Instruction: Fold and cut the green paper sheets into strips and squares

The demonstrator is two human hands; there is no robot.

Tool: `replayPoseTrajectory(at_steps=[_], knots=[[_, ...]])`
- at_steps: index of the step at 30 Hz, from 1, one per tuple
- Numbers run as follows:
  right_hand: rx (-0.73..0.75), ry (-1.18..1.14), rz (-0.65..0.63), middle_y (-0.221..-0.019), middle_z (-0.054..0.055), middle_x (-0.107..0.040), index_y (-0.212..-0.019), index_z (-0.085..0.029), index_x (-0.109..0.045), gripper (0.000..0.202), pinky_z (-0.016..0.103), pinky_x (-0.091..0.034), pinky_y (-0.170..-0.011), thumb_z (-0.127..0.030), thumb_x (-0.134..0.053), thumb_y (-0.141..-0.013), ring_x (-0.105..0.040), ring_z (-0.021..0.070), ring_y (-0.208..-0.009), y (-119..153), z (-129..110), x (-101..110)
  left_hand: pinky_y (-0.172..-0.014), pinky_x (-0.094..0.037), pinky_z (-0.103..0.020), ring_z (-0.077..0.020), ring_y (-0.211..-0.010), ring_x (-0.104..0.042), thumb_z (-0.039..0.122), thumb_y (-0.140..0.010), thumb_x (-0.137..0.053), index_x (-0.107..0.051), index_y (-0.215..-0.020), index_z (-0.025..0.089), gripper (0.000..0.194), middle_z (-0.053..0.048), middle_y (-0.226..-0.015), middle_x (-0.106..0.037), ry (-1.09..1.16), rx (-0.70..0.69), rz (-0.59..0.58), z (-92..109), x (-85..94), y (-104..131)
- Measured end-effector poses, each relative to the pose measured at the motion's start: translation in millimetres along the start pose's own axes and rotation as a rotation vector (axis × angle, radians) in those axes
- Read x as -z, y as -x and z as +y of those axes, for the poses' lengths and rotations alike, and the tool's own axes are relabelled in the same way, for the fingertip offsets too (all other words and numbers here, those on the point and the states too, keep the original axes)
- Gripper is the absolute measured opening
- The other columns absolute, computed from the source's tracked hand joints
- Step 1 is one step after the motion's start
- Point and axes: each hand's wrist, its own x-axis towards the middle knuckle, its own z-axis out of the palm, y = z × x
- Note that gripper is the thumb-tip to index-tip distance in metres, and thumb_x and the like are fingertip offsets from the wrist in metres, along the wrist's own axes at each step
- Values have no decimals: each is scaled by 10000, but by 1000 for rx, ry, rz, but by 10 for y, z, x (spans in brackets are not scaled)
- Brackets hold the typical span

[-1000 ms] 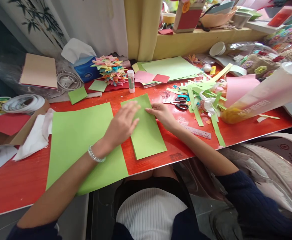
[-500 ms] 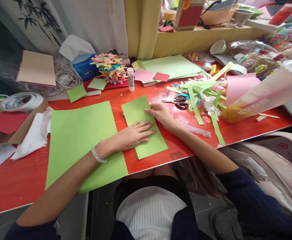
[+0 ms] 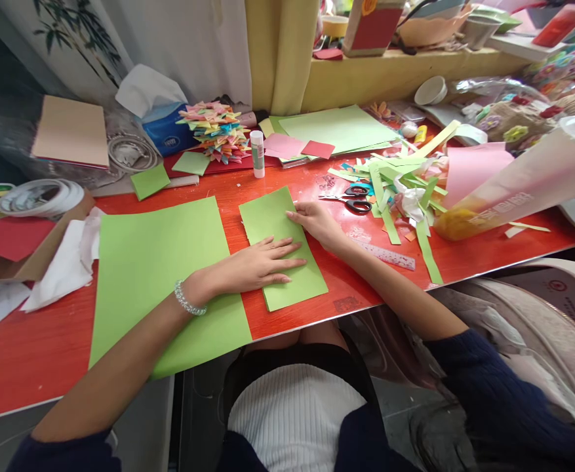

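A folded sheet of green paper [image 3: 272, 213] lies on the red table in front of me, its layers showing at the near edge. My left hand [image 3: 262, 263] rests flat across it with fingers spread and palm down. At its right edge, my right hand [image 3: 319, 224] has its fingers closed together on the paper; whether the thumb is beneath it is hard to see. A large flat green sheet [image 3: 159, 262] lies to the left, partly under my left forearm. Black-handled scissors [image 3: 356, 200] lie beyond my right hand, and a patterned ruler [image 3: 388, 255] sits beside my right forearm.
A glue stick [image 3: 257, 155] stands behind the folded paper. Green paper strips [image 3: 390, 183] and a tilted plastic cup [image 3: 513, 187] crowd the right. A tissue pack [image 3: 166, 131], a stack of folded paper pieces [image 3: 216, 134] and a cardboard box [image 3: 71, 229] stand at back and left.
My left hand has shifted very slightly to the left on the folded paper. My right hand stays at the paper's right edge, almost unmoved.
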Motion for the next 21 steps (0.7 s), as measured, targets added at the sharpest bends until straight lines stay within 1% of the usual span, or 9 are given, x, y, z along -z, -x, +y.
replayPoseTrajectory(at_steps=[6,10,14,16,17,18,19,21], knots=[[-15,30,-16,-737,27,-661,-706,-182,-602,230,298,-462,-700,-385,-623,-811,-608,182,-748,3,-16,10,-1181,-14,-421,-209,-1468,-90,530,-968,-282,-336,-1456,335,528,7,-1582,-182,-15,15,-25,-23,14,10],[-36,81,32,-685,18,-630,-661,-179,-573,258,289,-457,-673,-384,-647,-800,-579,172,-722,10,-27,14,-1174,24,-457,-216,-1466,-105,518,-972,-292,-341,-1448,354,506,12,-1578,-191,-7,16,-25,-31,22,20],[-43,41,4,-708,22,-643,-711,-168,-604,214,286,-458,-673,-361,-636,-799,-583,166,-719,3,-21,10,-1177,9,-466,-217,-1464,-120,501,-973,-314,-355,-1441,355,492,9,-1576,-200,18,3,-25,-28,5,16],[-27,30,3,-712,19,-647,-710,-165,-609,206,285,-458,-669,-353,-647,-783,-584,164,-712,-4,-15,5,-1182,-25,-465,-214,-1456,-164,480,-975,-332,-396,-1424,332,478,-11,-1566,-242,31,-9,-1,-25,10,9],[-21,27,12,-696,14,-642,-688,-166,-601,220,285,-459,-659,-362,-666,-765,-581,162,-699,-6,-13,3,-1183,-50,-466,-216,-1446,-205,459,-976,-347,-448,-1394,313,454,-27,-1551,-286,32,-8,52,-26,24,8],[-24,7,17,-682,11,-639,-670,-170,-593,240,286,-463,-650,-378,-687,-746,-580,162,-689,-6,-14,1,-1181,-87,-465,-220,-1429,-255,432,-976,-368,-513,-1345,290,421,-44,-1530,-337,31,6,148,-32,49,11],[-38,-35,13,-677,11,-640,-665,-173,-590,260,292,-472,-645,-397,-706,-728,-584,165,-682,-4,-18,1,-1175,-134,-460,-225,-1404,-308,400,-972,-394,-573,-1281,264,382,-62,-1499,-392,28,43,291,-46,85,20],[-81,-153,-13,-702,21,-657,-688,-180,-600,283,308,-494,-637,-427,-738,-699,-599,172,-674,5,-33,2,-1133,-260,-431,-231,-1325,-419,342,-948,-464,-639,-1167,218,307,-93,-1409,-490,33,188,665,-99,183,59]])
